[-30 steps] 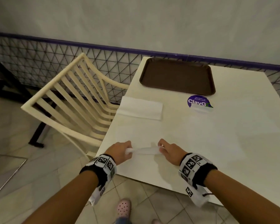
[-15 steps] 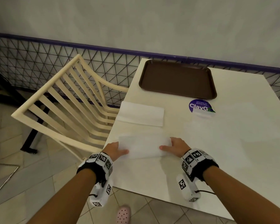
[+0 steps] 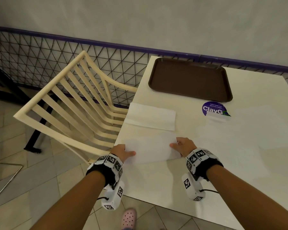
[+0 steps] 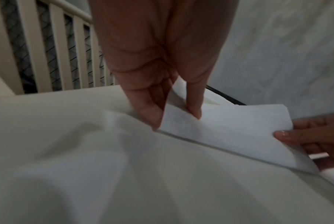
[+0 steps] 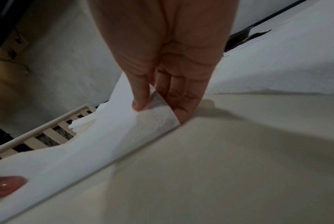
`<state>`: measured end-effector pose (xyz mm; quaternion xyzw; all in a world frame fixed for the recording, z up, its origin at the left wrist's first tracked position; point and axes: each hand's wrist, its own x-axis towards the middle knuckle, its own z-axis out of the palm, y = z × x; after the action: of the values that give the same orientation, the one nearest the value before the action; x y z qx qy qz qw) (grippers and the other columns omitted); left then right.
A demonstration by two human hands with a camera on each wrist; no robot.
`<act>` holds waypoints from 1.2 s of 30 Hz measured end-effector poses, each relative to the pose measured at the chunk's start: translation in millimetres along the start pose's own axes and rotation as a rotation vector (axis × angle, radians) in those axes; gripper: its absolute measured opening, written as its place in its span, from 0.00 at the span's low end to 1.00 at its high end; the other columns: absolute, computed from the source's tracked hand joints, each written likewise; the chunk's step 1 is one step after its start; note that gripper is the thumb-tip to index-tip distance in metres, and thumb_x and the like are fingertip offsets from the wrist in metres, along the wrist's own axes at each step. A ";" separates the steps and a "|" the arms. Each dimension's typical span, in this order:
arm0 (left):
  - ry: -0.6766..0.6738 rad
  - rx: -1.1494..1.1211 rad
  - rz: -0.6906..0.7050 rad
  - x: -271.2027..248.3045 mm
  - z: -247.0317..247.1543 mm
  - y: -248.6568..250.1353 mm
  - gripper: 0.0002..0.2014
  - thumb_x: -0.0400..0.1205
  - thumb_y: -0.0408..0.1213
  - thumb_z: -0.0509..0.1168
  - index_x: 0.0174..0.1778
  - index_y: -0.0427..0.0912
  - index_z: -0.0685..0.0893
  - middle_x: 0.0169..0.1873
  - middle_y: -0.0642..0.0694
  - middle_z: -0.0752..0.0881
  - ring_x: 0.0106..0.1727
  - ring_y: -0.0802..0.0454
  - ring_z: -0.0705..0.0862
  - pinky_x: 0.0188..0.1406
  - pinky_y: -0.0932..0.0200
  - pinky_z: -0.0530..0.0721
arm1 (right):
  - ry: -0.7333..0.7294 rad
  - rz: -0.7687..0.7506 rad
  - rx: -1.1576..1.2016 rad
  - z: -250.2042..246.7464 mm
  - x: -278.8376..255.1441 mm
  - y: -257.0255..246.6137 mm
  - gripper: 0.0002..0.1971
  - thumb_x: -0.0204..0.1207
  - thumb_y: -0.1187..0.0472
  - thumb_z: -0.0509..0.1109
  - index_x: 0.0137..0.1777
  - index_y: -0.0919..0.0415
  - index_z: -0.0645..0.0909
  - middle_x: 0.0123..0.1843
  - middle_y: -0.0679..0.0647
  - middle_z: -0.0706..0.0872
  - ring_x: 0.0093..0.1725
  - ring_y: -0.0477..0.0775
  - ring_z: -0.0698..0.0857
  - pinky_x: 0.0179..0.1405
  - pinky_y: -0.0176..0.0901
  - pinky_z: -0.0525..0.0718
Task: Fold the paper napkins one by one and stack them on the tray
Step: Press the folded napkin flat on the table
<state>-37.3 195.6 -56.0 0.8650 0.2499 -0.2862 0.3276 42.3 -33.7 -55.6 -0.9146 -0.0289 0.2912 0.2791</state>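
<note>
A white paper napkin (image 3: 151,149) (image 4: 225,130) (image 5: 108,139) is doubled over near the table's front left edge. My left hand (image 3: 125,152) (image 4: 174,119) pinches its left end between thumb and fingers. My right hand (image 3: 179,146) (image 5: 154,110) pinches the right end the same way, the upper layer lifted off the table. A stack of white napkins (image 3: 150,116) lies just beyond. The brown tray (image 3: 189,78) sits at the far edge with nothing on it.
The table (image 3: 223,155) is cream white with a round purple sticker (image 3: 214,108) near the tray. A cream slatted chair (image 3: 76,103) stands tight against the table's left side. A black mesh fence (image 3: 40,53) runs behind.
The napkin's near edge, held low by both hands a second ago, has been carried forward over the rest. Both hands moved away from me along the table.
</note>
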 end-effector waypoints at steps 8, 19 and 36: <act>0.083 0.094 -0.036 -4.4 1.7 7.5 0.19 0.83 0.49 0.60 0.54 0.33 0.76 0.61 0.34 0.81 0.58 0.40 0.78 0.61 0.53 0.74 | 0.030 0.062 -0.141 4.7 6.7 -3.6 0.23 0.81 0.55 0.64 0.26 0.57 0.61 0.29 0.48 0.66 0.44 0.53 0.71 0.25 0.32 0.59; 0.196 -0.003 -0.058 -8.4 10.5 12.2 0.21 0.83 0.44 0.61 0.66 0.33 0.71 0.65 0.37 0.78 0.65 0.40 0.78 0.61 0.53 0.76 | 0.071 0.101 -0.058 8.4 11.8 -2.8 0.25 0.79 0.56 0.68 0.24 0.59 0.61 0.25 0.51 0.66 0.25 0.45 0.65 0.22 0.34 0.59; 0.279 0.756 0.441 -16.9 39.6 23.2 0.19 0.87 0.34 0.50 0.75 0.46 0.66 0.72 0.47 0.67 0.68 0.45 0.70 0.58 0.55 0.74 | 0.040 0.082 -0.048 5.2 5.1 -8.4 0.13 0.81 0.55 0.65 0.38 0.61 0.76 0.39 0.55 0.80 0.50 0.59 0.79 0.36 0.38 0.73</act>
<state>-48.0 148.1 -59.7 0.9866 -0.0206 -0.1615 0.0052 44.6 -23.0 -57.3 -0.9269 0.0073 0.2835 0.2456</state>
